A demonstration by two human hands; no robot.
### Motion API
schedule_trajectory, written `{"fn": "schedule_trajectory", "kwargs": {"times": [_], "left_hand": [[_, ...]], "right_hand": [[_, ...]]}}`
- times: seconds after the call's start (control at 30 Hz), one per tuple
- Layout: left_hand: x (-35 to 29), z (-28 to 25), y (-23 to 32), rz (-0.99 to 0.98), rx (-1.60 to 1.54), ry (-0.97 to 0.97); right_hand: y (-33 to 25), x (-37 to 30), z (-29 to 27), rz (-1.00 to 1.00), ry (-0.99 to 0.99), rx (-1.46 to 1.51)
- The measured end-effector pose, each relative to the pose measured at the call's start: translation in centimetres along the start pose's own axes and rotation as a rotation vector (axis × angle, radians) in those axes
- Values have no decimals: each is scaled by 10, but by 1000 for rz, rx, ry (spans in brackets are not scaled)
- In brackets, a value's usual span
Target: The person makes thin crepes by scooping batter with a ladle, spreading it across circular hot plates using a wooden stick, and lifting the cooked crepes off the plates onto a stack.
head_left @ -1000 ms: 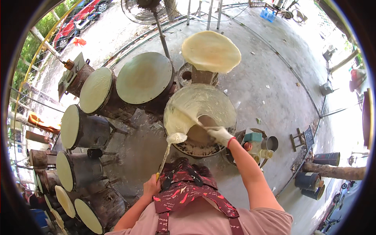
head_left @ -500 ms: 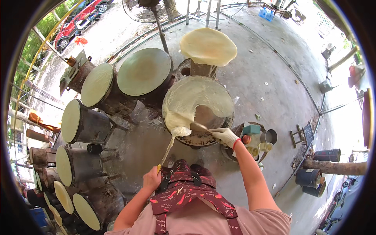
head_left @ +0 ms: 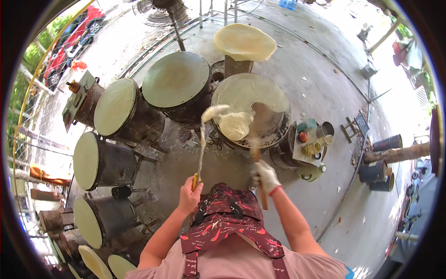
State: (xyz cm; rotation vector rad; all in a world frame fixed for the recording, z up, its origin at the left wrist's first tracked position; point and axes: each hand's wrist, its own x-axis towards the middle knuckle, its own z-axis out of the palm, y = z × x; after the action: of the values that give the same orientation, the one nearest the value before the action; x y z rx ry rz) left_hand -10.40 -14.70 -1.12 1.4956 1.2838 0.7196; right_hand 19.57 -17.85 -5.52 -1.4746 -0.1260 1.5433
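Note:
My left hand (head_left: 190, 197) grips the yellow end of a long ladle (head_left: 202, 146), its stick coated in pale batter. The blurred ladle head stands over the left rim of a round griddle (head_left: 274, 139). My right hand (head_left: 267, 178), in a white glove, is closed round a wooden-handled scraper (head_left: 255, 151). Motion smears the blade, which points away from me at the griddle's near side. A thick mound of dough-like batter (head_left: 234, 126) lies at the griddle's left front. A thin pale layer (head_left: 246, 86) curves round the far part, beside a brown bare patch.
Drum stoves with round tops curve along the left, the nearest to the griddle being a wide one (head_left: 176, 79). Behind it, a thin round sheet (head_left: 244, 42) rests on a stand. At right, a small stand holds jars (head_left: 311, 149) and a metal cup (head_left: 326, 130). A fan (head_left: 160, 11) stands behind.
The ladle head has lifted and moved left off the batter. My right hand has drawn nearer to me, turning the scraper from crosswise to lengthwise. The batter now sits in a thicker mound.

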Motion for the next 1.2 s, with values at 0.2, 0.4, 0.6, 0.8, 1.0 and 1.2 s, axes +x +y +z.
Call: {"fn": "schedule_trajectory", "kwargs": {"times": [0.2,0.4,0.6,0.8,1.0,1.2], "left_hand": [[-11,-78,-3,-238,-535,-44],[-55,-138,-28,-332,-689,35],[-90,-152,-51,-396,-806,65],[-96,-128,-40,-420,-827,15],[-101,-80,-15,-395,-969,-41],[-98,0,27,-334,-1157,-162]], "right_hand": [[59,64,108,-268,148,-139],[121,80,155,-465,582,-291],[93,78,99,-464,568,-510],[93,60,95,-432,397,-452],[59,64,9,-396,481,-501],[79,29,-41,-380,1,-810]]}}
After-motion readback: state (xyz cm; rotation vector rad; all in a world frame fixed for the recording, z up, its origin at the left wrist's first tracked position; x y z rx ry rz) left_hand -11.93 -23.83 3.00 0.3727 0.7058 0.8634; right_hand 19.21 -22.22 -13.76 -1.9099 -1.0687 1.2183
